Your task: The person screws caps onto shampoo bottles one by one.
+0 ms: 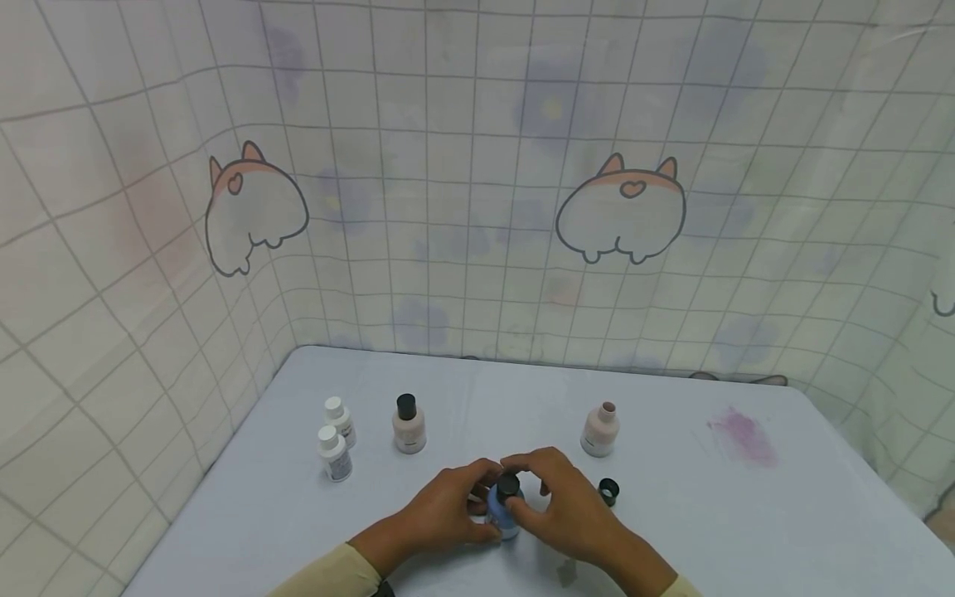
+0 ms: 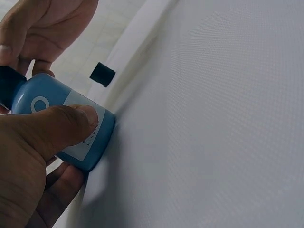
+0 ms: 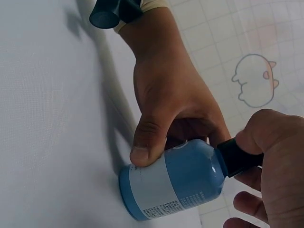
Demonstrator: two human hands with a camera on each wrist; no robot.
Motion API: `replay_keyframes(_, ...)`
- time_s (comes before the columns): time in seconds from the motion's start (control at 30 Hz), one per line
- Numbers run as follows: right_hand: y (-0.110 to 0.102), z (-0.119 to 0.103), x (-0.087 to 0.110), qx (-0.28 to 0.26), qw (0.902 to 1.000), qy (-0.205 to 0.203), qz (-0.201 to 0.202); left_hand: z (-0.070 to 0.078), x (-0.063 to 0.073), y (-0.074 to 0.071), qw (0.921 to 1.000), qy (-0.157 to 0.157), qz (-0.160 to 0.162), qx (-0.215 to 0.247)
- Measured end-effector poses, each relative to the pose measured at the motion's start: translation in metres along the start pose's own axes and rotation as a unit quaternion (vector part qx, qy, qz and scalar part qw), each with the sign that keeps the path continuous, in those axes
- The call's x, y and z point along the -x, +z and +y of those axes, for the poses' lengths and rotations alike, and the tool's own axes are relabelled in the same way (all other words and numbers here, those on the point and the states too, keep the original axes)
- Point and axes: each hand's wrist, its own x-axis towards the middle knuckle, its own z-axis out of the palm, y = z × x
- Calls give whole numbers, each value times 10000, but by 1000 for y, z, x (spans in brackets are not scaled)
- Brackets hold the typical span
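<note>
A blue bottle (image 3: 190,173) with a pale printed label stands on the table between both hands. My left hand (image 1: 448,510) grips its body, thumb across the label in the left wrist view. With thumb and fingers, my right hand (image 1: 563,506) pinches the black cap (image 3: 237,159) that sits on the bottle's neck. To the right of that hand a loose black cap (image 1: 608,491) lies on the table. Behind it stands an uncapped pale pink bottle (image 1: 600,431).
A pale pink bottle with a black cap (image 1: 409,424) stands behind the left hand. Two small white bottles (image 1: 335,454) are further left. A pink stain (image 1: 744,436) marks the white table (image 1: 806,514) at right. Patterned cloth (image 1: 477,207) hangs behind.
</note>
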Motion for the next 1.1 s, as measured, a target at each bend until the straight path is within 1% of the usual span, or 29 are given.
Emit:
replay_keyframes(0.13,1,0,0,-50,10000,-18,-43,0,0,0,10000,-9,-11,12)
replay_keyframes(0.3,1,-1,-1,40,9998,177,19,1,0,-1,9999,12,-31,139)
replay_keyframes(0.4,2,-1,-1,76,9997,222,29,1,0,-1,9999,-7,-36,138)
replay_keyframes(0.6,1,0,-1,4,9999,107,-71,2,0,-1,10000,-62,-37,23)
replay_keyframes(0.7,1,0,-1,-33,10000,44,-81,3,0,-1,10000,-55,-31,51)
replay_keyframes(0.97,-1,-2,-2,-15,9997,243,26,3,0,-1,9999,2,-22,162)
replay_keyframes(1.1,-1,0,-2,25,9999,171,-9,3,-1,-1,10000,-2,-1,89)
